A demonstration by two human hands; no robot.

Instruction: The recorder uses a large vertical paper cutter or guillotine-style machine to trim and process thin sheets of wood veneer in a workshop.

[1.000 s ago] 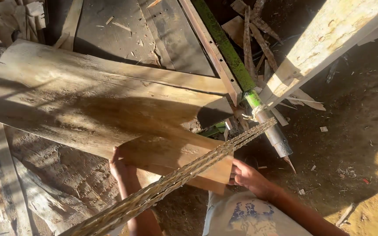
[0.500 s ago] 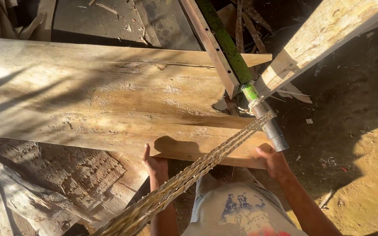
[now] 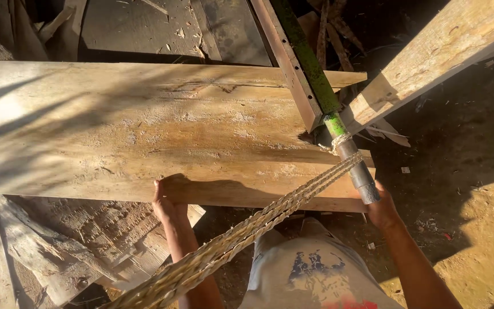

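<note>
Since a second ago, the wide wooden plank (image 3: 144, 131) has come up from a tilted, half-buried position and now lies broadside and nearly level across your view, with its far edge against the stacked boards behind. At far left, the rough offcuts (image 3: 58, 252) it was lying among are exposed below its near edge.

Your left hand (image 3: 167, 203) grips the near edge left of centre, fingers curled over the top face and pinching the board from beneath.

A braided rope (image 3: 247, 232) runs taut from lower left up to the green-and-grey pole (image 3: 338, 137), where it is tied off; it crosses in front of the plank between your hands.

Your right hand (image 3: 381, 209) is at the plank's near right corner, just beneath the pole's end. It appears closed on the corner, but the pole hides the fingers, so I cannot confirm that grip.

Judgement: the plank is lifted free and carried on both hands.
</note>
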